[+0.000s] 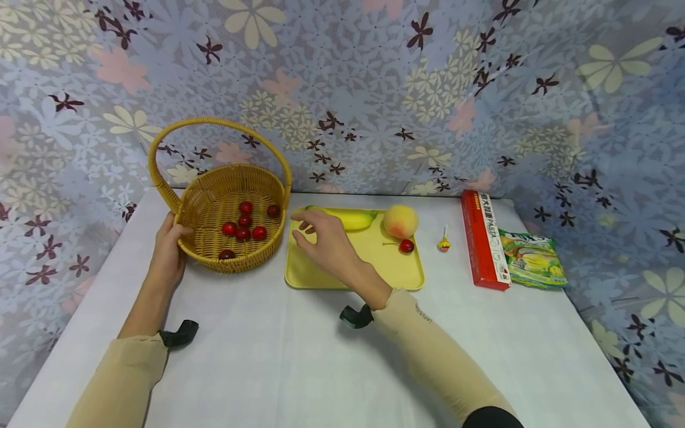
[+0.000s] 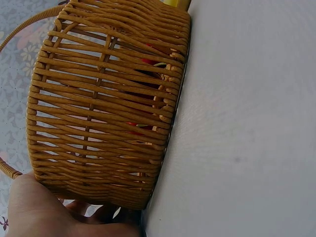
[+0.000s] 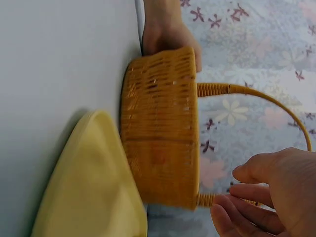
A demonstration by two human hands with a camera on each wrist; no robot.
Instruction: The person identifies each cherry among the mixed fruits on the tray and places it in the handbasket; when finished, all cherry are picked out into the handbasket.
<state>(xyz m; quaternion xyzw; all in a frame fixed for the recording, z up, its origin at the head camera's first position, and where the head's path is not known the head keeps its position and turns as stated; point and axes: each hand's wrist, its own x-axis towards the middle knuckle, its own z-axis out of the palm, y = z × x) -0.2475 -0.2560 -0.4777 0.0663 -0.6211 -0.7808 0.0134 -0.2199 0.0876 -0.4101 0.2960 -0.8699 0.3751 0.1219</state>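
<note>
A woven wicker basket (image 1: 251, 261) with a tall arched handle stands on the left of the table, with several red cherries (image 1: 243, 220) inside. My left hand (image 1: 168, 249) grips its left side, thumb over the rim. Over the left part of a yellow tray (image 1: 401, 272) hovers my right hand (image 1: 329, 241), fingers loosely bent and nothing between them. In the right wrist view that hand (image 3: 266, 192) is apart from the basket (image 3: 163, 108). On the tray lie a banana (image 1: 360, 220), partly hidden by the right hand, a peach (image 1: 400, 222) and a stemmed cherry (image 1: 407, 246).
Right of the tray lies a small wrapped lollipop (image 1: 443, 244). Farther right are a long red pasta box (image 1: 484, 244) and a green snack packet (image 1: 532, 260), side by side. Behind the white table (image 1: 267, 356) hangs a flowered cloth (image 1: 353, 89).
</note>
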